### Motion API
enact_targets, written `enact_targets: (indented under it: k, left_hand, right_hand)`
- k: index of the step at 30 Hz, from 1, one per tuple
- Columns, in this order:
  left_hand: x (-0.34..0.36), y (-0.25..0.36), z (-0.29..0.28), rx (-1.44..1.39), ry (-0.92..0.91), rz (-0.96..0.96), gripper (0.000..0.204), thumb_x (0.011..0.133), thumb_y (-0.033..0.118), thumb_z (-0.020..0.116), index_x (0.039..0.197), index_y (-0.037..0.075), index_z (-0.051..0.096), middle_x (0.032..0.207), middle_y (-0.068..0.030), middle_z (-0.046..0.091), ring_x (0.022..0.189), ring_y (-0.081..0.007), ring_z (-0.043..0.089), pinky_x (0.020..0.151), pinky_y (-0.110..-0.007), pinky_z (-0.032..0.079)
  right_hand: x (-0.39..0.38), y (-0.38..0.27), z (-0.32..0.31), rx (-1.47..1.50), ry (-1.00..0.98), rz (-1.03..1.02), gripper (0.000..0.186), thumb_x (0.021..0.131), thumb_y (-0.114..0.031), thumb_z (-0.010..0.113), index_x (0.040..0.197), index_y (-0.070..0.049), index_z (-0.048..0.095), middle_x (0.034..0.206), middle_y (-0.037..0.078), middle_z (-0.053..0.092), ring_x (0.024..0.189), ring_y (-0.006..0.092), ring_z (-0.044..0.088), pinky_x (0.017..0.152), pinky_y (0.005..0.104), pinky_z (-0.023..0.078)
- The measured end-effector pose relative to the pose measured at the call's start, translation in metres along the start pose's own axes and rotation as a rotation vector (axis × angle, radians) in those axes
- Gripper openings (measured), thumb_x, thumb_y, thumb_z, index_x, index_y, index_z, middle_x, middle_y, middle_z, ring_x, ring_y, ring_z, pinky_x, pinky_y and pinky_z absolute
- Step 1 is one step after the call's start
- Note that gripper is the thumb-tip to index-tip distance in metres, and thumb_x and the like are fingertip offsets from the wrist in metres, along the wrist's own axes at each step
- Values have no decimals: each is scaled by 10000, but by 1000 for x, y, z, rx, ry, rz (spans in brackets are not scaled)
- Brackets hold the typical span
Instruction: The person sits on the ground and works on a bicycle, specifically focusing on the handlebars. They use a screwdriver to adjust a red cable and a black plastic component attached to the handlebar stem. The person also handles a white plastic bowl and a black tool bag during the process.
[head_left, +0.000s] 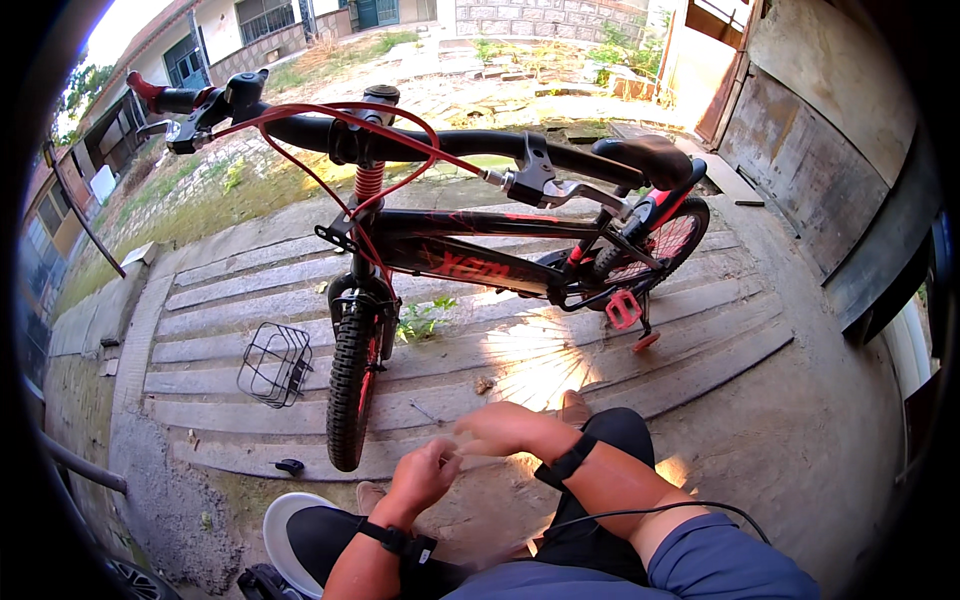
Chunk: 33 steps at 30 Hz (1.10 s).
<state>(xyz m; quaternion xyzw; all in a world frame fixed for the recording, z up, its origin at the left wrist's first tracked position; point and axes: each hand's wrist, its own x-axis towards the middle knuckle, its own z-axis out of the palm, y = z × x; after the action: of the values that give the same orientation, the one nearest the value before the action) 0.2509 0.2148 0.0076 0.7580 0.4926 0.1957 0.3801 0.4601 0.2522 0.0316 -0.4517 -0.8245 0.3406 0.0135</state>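
Note:
My left hand [428,470] is raised above my lap, its fingers curled closed; what they hold, if anything, is too small to make out. Close beside it, my right hand [485,430] is smeared by motion. Beyond both hands stands a black and red bicycle [460,255], its front wheel [352,390] toward the left and its saddle at the right. A thin metal piece [425,412] lies on the concrete strips near my hands. A small black part [289,466] lies left of the front tyre.
A black wire basket [275,365] lies left of the bicycle. A pale round rim [278,530] shows by my left leg, a dark pipe [85,465] at the left. Weathered panels [770,120] line the right side; a yard with buildings lies behind.

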Motion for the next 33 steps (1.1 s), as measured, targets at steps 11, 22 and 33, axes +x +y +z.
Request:
enact_targets:
  k: [11, 22, 33]
  left_hand:
    - [-1, 3, -4, 27, 1, 5, 227, 867, 184, 692, 1017, 18, 650, 883, -147, 708, 779, -262, 699, 698, -353, 545]
    - [-1, 1, -3, 31, 3, 24, 229, 868, 189, 692, 1016, 20, 651, 873, -151, 704, 774, -265, 696, 692, -354, 541]
    - [-2, 0, -3, 41, -10, 35, 228, 866, 190, 683, 1015, 24, 641, 882, -157, 703, 793, -282, 695, 705, -363, 541]
  right_hand:
    - [2, -1, 4, 15, 39, 4, 436, 824, -367, 669, 1154, -82, 641, 1023, 166, 689, 967, 365, 640, 812, 455, 506]
    - [2, 0, 6, 12, 41, -3, 438, 825, -370, 671, 1154, -83, 641, 1011, 168, 690, 955, 368, 641, 800, 455, 508]
    - [3, -1, 6, -1, 21, 19, 449, 827, -390, 674, 1162, -94, 642, 989, 167, 696, 941, 372, 646, 796, 461, 508]
